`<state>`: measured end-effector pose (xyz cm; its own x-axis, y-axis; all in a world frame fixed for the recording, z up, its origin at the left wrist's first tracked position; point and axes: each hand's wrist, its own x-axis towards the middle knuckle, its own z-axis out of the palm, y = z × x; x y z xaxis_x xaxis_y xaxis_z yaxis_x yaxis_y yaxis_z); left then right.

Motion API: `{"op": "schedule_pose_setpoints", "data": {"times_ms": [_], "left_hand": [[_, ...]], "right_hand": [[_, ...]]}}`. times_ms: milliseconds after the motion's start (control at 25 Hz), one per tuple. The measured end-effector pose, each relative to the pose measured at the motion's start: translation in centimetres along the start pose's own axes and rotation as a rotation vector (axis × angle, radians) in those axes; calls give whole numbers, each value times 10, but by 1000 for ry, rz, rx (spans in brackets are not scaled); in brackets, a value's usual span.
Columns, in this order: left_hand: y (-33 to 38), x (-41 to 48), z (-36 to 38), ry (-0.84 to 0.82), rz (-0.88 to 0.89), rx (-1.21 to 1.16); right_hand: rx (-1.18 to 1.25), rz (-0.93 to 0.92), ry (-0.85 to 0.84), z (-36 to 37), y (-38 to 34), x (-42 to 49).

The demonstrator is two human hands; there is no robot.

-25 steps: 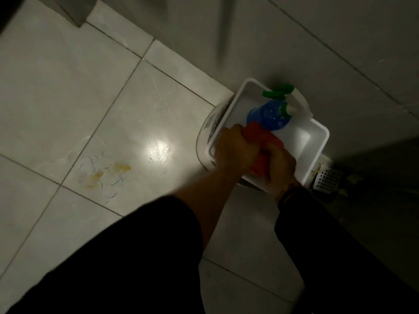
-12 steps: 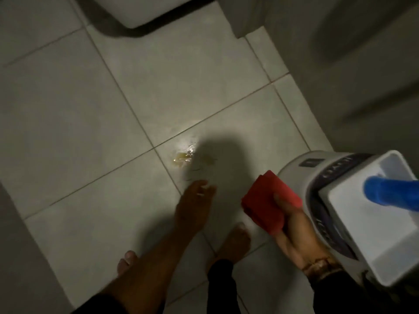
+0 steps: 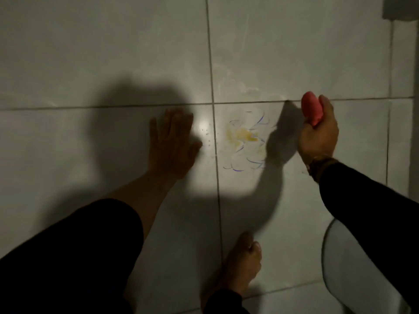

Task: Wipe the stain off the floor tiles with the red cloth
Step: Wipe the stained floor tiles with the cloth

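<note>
One stain: yellow smear ringed with thin blue scribble lines (image 3: 246, 141), on the floor tiles (image 3: 113, 53) just right of a grout cross, lit by a bright patch of light; unwiped.
Red cloth: bunched roll (image 3: 311, 108), gripped in the right hand, its upper end standing clear above the fist; right of the stain and apart from it; contact with the floor cannot be told.
Right hand: (image 3: 318, 137) curled tightly around the cloth, thumb alongside it; a dark band shows at the wrist, dark sleeve (image 3: 362, 205) behind; its shadow falls across the right edge of the stain.
Left hand: (image 3: 172, 143) spread wide, palm down, flat on the tile left of the stain, holding nothing; bare forearm runs back to a dark rolled sleeve (image 3: 68, 257) at near left.
Foot: bare (image 3: 242, 266), on the tile near the camera, below the stain and well apart from it.
Floor: pale glossy tiles with dark grout lines; a large shadow covers the area around the left hand.
Near right: curved pale object (image 3: 344, 268), partly hidden by the right arm; identity cannot be told.
Far right corner: dark shape (image 3: 400, 7) at the frame edge, too dim to tell.
</note>
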<state>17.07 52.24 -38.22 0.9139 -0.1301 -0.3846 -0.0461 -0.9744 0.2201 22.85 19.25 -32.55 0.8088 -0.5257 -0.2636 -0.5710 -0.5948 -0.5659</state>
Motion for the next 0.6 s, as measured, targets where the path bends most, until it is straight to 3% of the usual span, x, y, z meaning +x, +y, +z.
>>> {"op": "schedule_pose_setpoints", "data": {"times_ms": [200,280,440,520,600], "left_hand": [[-37,1,63,292,118,37],[-39,3,68,341,131,7],[-40,4,71,352,149,29],[-39,3,70,345,145,22],[-38,4,69,346,132,28]], "right_hand": [[-661,-492,-283,62,22,16],[-669,-499,-316,76,23,11],[-533,-439,-148,120,-29,29],[-537,-547,-114,160,-64,17],[-599,-794,-134,189,-69,-24]]}}
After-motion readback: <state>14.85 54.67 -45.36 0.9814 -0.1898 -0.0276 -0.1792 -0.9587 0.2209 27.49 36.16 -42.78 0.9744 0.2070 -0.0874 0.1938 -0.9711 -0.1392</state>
